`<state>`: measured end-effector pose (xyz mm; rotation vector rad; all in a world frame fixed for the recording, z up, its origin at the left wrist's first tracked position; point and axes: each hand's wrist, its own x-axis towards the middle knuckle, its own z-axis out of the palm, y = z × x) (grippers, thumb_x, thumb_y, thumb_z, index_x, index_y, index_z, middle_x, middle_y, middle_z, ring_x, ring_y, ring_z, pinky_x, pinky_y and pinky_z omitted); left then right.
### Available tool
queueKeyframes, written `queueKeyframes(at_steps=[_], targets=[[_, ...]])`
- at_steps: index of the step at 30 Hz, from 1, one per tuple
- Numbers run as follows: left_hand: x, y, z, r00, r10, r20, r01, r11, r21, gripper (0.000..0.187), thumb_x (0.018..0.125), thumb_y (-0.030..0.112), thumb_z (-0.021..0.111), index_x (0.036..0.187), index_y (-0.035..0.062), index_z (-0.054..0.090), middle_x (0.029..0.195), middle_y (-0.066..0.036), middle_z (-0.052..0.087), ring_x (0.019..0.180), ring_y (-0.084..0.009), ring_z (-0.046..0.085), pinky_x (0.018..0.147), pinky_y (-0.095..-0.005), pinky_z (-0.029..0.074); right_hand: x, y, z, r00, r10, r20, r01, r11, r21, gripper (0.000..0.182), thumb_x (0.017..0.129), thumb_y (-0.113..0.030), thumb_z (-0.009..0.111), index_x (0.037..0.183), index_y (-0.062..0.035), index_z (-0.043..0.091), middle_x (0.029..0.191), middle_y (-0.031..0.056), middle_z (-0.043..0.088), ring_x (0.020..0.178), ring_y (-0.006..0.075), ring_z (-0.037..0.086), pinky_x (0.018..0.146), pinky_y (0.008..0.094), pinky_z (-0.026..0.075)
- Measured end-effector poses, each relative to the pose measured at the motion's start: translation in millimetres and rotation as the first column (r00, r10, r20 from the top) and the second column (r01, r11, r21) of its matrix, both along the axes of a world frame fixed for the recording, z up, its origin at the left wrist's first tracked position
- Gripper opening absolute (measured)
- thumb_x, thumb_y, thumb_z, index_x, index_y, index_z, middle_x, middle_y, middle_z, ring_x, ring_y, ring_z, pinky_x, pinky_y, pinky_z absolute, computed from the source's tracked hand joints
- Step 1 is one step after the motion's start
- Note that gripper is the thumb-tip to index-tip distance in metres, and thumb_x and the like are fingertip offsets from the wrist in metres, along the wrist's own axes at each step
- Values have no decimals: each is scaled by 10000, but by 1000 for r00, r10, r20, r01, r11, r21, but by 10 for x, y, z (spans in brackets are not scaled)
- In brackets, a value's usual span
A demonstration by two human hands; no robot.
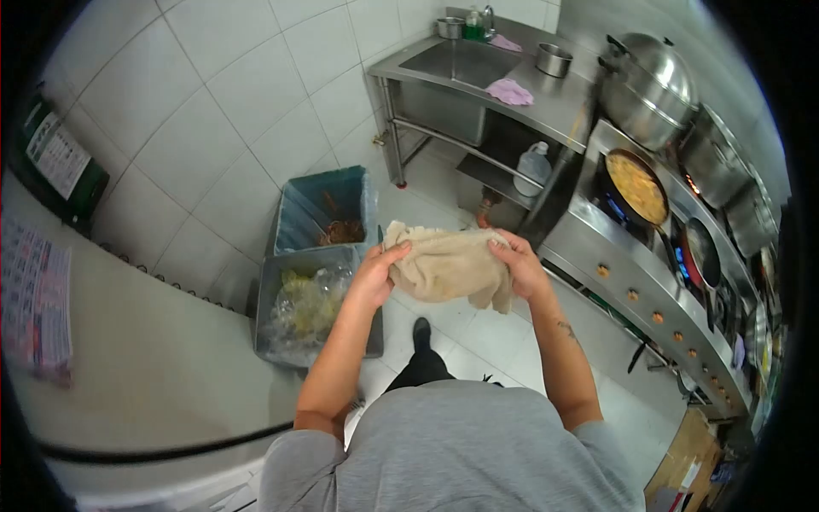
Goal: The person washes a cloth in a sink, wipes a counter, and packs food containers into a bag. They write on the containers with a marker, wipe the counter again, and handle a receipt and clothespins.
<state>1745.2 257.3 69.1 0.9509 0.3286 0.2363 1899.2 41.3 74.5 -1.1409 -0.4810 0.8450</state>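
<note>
A beige cloth point(448, 266) hangs in folds between my two hands, in front of my body and above the tiled floor. My left hand point(377, 271) grips its left edge, with the thumb lying on top. At the cloth's upper right corner my right hand point(519, 263) pinches the fabric between thumb and fingers. The lower edge sags, and a loose end droops below my right hand. The fingers under the cloth are partly hidden.
Two lined waste bins point(266, 307) stand to the left. A steel sink point(461, 64) is ahead. Along the right runs a stove point(589, 230) with lit burners, a pan of yellow food point(636, 186), a red pan point(701, 252) and large steel pots point(653, 90).
</note>
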Motion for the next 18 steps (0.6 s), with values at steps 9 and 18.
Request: queueKeyframes(at_steps=[9, 18], targets=[[1765, 1294, 56, 862, -459, -217, 494, 857, 149, 374, 825, 156, 633, 1159, 10, 548, 1086, -86, 600, 971, -193, 596, 838, -309, 477, 1568, 1576, 99, 1000, 21, -4, -21, 1000, 19, 196, 906, -184, 573, 1020, -26, 595, 931, 18, 629, 835, 110, 591, 750, 263, 481], [3702, 1825, 297, 857, -514, -19, 513, 857, -58, 354, 850, 152, 629, 1154, -5, 536, 1057, -99, 624, 953, -209, 623, 870, -360, 494, 3178, 2090, 54, 925, -88, 370, 184, 955, -232, 475, 872, -191, 597, 1311, -76, 455, 1169, 88, 484, 980, 171, 505, 864, 286, 421]])
